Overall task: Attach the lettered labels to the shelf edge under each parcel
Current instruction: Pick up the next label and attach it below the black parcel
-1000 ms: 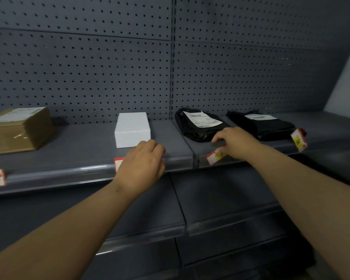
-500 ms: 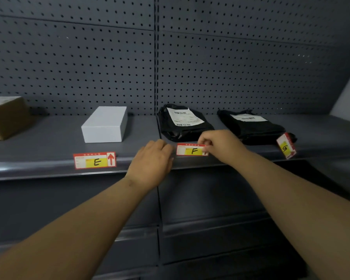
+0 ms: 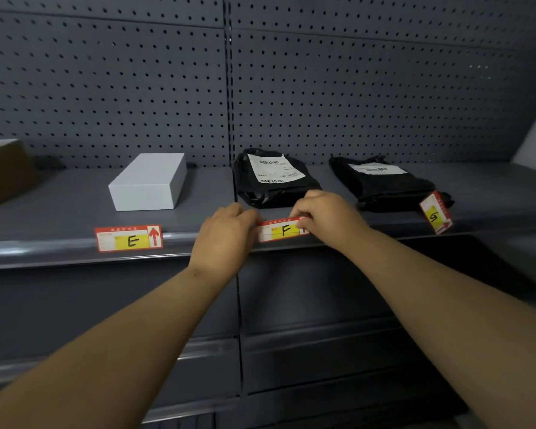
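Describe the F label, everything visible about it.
The F label is a small flat strip, paper or card by its look, red-bordered, with a white field and a yellow patch bearing a handwritten black F. It lies lengthwise, nearly level, along the grey shelf edge, just in front of the black parcel. The left hand holds its left end; the right hand pinches its right end, covering the print there. Whether it is fully seated cannot be told.

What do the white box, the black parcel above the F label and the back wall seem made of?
White box: probably matte paperboard; dull flat faces, crisp edges. Black parcel: thin glossy plastic film; shiny wrinkles, paper slip on top. Back wall: likely painted metal pegboard; matte grey, regular holes.
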{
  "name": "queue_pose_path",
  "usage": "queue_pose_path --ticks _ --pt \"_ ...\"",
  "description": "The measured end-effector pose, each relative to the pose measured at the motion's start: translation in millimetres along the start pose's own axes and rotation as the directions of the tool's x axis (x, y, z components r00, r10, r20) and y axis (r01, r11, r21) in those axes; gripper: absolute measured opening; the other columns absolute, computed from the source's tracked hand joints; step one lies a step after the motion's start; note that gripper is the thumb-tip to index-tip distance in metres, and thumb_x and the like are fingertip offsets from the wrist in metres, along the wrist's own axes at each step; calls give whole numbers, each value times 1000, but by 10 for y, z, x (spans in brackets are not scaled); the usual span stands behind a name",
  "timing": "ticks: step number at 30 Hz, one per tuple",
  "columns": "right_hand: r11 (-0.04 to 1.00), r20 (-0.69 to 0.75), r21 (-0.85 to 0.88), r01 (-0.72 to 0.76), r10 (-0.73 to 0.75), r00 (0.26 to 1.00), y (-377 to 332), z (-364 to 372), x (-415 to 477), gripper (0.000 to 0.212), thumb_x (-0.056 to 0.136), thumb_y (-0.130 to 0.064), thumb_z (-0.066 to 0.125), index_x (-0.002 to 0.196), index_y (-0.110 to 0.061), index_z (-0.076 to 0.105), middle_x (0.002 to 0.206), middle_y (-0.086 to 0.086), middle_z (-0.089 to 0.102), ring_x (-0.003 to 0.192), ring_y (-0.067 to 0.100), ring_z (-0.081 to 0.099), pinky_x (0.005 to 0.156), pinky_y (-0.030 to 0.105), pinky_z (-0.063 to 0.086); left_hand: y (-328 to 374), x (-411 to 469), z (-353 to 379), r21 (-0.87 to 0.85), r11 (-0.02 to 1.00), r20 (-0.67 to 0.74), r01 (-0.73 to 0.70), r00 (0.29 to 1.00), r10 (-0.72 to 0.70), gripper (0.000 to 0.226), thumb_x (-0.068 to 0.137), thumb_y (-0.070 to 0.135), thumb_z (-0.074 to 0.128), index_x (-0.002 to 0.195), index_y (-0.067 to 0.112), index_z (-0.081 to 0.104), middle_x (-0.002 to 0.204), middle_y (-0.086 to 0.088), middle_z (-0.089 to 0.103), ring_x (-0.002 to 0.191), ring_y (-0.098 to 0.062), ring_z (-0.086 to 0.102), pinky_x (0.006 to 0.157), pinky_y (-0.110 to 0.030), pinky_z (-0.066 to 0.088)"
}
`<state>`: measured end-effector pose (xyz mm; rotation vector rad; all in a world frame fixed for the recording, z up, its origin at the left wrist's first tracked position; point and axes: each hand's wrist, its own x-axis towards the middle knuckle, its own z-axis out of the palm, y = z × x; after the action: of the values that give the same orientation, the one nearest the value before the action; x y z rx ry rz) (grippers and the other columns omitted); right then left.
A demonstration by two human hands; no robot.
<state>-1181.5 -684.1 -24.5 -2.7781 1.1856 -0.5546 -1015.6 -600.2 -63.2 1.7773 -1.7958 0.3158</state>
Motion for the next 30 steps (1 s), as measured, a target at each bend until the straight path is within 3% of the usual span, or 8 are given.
queue_pose_path --ticks 6,15,26,30 --pt "999 -34 19 -30 30 999 30 57 -12 13 83 -13 66 96 -12 66 89 -3 51 91 20 57 74 30 43 8 64 18 37 999 -16 10 1000 -9 16 84 13 62 99 12 65 95 -15 60 88 -36 54 72 -42 44" --pt "999 -77 11 -39 40 996 73 98 -8 11 84 -16 66 92 -10 61 96 0 52 87 10 41 71 28 36 26 93 67 103 994 -42 22 999 -17 11 82 11 63 92 10 60 92 -13 58 85 -35 53 65 -34 29" --pt "997 -123 30 -78 81 989 227 -53 -72 28 79 -20 72 104 -12 61 94 -4 47 88 10 47 77 24 39 34 85 58 99 995 -22 26 999 -24 13 84 15 61 95 9 58 95 -14 57 87 -34 52 67 -34 30" --pt "989 -134 30 -143 146 980 408 -323 -106 30 77 -20 74 103 -10 63 91 -1 51 84 12 49 80 28 44 73 110 38 46 999 -50 21 999 -19 19 83 20 64 94 6 59 92 -16 58 84 -36 53 68 -39 40"
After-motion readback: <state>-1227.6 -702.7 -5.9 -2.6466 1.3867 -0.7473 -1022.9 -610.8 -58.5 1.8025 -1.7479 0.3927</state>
